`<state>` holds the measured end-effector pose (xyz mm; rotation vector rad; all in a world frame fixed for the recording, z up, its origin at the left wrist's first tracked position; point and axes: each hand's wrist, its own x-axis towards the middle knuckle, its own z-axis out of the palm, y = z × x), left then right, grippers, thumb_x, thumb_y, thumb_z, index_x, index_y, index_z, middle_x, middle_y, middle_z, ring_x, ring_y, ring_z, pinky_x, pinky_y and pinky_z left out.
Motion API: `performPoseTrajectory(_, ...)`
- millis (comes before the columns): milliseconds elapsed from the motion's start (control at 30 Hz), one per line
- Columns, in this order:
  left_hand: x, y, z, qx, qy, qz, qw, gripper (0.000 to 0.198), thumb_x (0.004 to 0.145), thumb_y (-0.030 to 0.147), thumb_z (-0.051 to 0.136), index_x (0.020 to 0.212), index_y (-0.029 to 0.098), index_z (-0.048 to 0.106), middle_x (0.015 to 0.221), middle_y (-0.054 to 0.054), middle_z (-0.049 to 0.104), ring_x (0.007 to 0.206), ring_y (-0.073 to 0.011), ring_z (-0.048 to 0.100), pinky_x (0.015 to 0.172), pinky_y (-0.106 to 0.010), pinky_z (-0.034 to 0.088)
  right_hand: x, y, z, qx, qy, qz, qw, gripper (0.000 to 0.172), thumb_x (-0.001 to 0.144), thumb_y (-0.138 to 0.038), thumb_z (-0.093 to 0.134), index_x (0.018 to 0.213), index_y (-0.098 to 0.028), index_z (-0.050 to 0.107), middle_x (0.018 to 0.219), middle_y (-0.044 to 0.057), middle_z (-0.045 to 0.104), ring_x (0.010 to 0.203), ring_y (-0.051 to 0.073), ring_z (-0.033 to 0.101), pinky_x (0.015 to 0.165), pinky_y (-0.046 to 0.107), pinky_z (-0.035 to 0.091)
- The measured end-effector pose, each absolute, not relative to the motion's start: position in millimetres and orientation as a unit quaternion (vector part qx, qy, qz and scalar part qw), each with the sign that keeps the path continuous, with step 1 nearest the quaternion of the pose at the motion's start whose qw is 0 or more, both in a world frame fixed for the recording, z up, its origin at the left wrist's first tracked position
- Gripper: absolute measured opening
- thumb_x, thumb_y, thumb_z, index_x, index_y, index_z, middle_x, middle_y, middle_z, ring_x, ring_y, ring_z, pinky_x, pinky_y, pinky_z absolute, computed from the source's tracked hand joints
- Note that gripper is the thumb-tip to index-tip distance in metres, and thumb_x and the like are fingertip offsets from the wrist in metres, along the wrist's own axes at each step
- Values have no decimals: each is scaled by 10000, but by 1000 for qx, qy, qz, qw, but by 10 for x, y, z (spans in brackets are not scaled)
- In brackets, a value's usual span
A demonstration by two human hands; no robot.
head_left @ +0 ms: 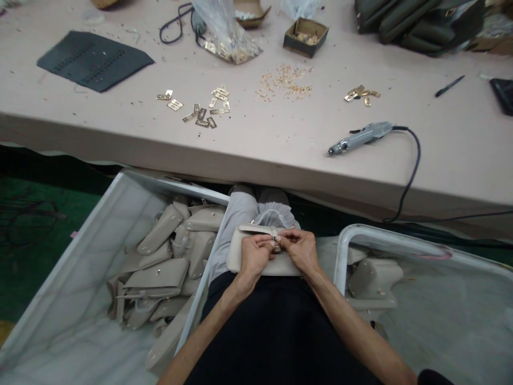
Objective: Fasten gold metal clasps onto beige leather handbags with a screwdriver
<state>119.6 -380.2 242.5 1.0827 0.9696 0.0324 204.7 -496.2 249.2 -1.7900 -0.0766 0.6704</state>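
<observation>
A small beige bag (236, 251) lies on my lap, below the table edge. My left hand (253, 255) and my right hand (301, 249) rest on its front, fingers pinched together around a small metal clasp (276, 246) at the flap's middle. Both hands are closed on that fitting. Clear plastic wrap (272, 216) bunches just beyond the bag.
A white bin (120, 203) at left holds several beige bags; another bin (360, 232) at right holds a few. On the pink table (256, 144) lie an electric screwdriver (360, 136) with cord, gold metal plates (204, 107), scattered screws (285, 81), a small box (305, 36), dark leather pieces (94, 59).
</observation>
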Motion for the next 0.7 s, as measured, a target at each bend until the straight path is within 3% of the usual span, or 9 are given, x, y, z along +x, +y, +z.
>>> performPoseTrajectory(167, 1265, -3749, 2469, 467, 458, -25, 756, 357, 703, 440, 843, 720, 90, 772, 674, -125, 733, 560, -177, 662, 397, -201, 417, 2064, -4972, 2574, -780, -58, 275, 559, 185, 729, -372, 796, 779, -194, 803, 763, 75, 755, 684, 241, 679, 629, 336, 520)
performPoseTrajectory(300, 1310, -3685, 2461, 425, 454, -56, 781, 294, 628, 347, 878, 642, 104, 713, 545, -43, 617, 435, -87, 488, 355, -179, 232, 2059, -4981, 2612, -780, -77, 279, 555, 179, 736, -371, 779, 776, -198, 804, 764, 72, 754, 683, 236, 669, 619, 328, 506)
performPoseTrajectory(400, 1306, -3694, 2438, 422, 454, -55, 783, 268, 611, 298, 863, 596, 116, 666, 495, -4, 545, 416, -73, 437, 361, -188, 229, 2045, -4996, 2608, -773, -85, 289, 558, 181, 739, -367, 777, 768, -190, 796, 759, 75, 749, 679, 235, 668, 609, 323, 507)
performPoseTrajectory(567, 1288, -3817, 2411, 446, 450, 0, 774, 362, 643, 371, 833, 511, 149, 579, 436, 25, 466, 380, -56, 361, 373, -204, 231, 1983, -5028, 2580, -754, -67, 310, 576, 265, 747, -429, 807, 779, -171, 756, 723, 79, 724, 636, 219, 652, 583, 317, 509)
performPoseTrajectory(700, 1292, -3874, 2420, 435, 451, 28, 779, 371, 607, 417, 838, 532, 147, 594, 431, 30, 468, 374, -56, 357, 378, -211, 233, 1911, -5040, 2581, -709, -16, 358, 608, 399, 684, -478, 881, 841, -159, 700, 676, 71, 704, 591, 211, 662, 538, 300, 527)
